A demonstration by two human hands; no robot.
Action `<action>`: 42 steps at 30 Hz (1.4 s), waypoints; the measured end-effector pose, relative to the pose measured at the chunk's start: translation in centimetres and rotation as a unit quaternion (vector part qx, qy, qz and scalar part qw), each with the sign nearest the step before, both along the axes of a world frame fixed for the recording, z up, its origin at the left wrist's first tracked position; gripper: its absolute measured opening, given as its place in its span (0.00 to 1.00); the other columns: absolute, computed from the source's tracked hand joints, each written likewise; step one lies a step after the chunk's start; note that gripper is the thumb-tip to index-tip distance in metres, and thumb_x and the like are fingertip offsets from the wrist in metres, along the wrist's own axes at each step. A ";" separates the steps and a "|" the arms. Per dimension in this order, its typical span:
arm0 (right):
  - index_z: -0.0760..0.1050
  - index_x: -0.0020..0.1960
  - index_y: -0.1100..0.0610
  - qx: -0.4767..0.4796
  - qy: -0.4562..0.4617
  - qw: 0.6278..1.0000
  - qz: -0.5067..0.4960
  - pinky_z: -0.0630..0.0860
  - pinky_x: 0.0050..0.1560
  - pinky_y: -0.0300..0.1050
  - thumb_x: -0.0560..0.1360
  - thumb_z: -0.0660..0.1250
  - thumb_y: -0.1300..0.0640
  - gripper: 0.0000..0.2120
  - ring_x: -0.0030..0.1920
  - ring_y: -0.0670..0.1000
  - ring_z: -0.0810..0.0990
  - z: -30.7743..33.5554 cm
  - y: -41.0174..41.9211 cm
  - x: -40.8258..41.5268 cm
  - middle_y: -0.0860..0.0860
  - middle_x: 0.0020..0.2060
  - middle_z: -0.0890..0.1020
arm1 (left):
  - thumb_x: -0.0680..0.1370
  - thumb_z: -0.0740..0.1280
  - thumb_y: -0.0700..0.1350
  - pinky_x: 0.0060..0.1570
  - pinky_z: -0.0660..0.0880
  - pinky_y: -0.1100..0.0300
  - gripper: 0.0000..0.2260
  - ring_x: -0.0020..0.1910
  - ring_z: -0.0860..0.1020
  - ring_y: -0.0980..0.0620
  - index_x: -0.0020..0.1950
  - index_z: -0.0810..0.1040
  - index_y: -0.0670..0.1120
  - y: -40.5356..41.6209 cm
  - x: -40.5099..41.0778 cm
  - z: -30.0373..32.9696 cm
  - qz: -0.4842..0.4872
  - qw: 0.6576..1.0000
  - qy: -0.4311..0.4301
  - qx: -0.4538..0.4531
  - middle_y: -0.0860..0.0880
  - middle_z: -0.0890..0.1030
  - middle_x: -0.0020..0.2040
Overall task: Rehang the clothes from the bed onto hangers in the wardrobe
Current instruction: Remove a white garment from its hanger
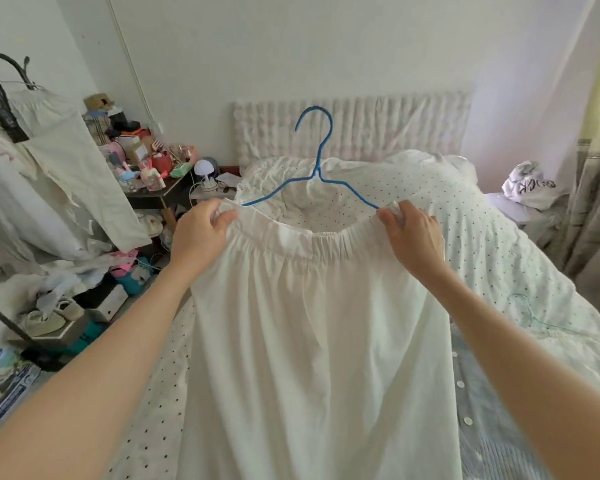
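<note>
Left hand (201,233) and right hand (411,230) each pinched white skirt (312,323) waistband onto blue hanger (314,157) ends, above bed (499,254). Stretchy band could slip off; skirt might fall.

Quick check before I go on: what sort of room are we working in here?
Most likely a lived-in bedroom: a bed with a dotted quilt and padded headboard, a cluttered bedside table, and pale clothes hanging on a rack at the left.
</note>
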State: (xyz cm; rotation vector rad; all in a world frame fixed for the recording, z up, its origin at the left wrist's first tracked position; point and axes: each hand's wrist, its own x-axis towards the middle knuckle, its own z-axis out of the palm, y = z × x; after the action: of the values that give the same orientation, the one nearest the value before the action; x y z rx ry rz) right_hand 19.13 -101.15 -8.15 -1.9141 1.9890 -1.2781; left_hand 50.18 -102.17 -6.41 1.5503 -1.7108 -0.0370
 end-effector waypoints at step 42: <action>0.62 0.72 0.59 0.347 0.154 0.924 0.035 0.59 0.69 0.52 0.78 0.62 0.53 0.25 0.69 0.58 0.65 -41.3 -22.9 -1.3 0.57 0.68 0.68 | 0.79 0.61 0.45 0.62 0.64 0.52 0.21 0.67 0.66 0.45 0.71 0.64 0.44 -28.3 -1.5 -42.4 -0.116 0.876 -0.206 0.420 0.44 0.70 0.67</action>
State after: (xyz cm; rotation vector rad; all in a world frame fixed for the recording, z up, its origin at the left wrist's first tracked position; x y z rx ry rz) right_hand 17.84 -124.01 -49.40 -1.8421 2.0793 -0.1762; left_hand 48.72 -130.50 -48.85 2.0461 -2.4008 -0.7051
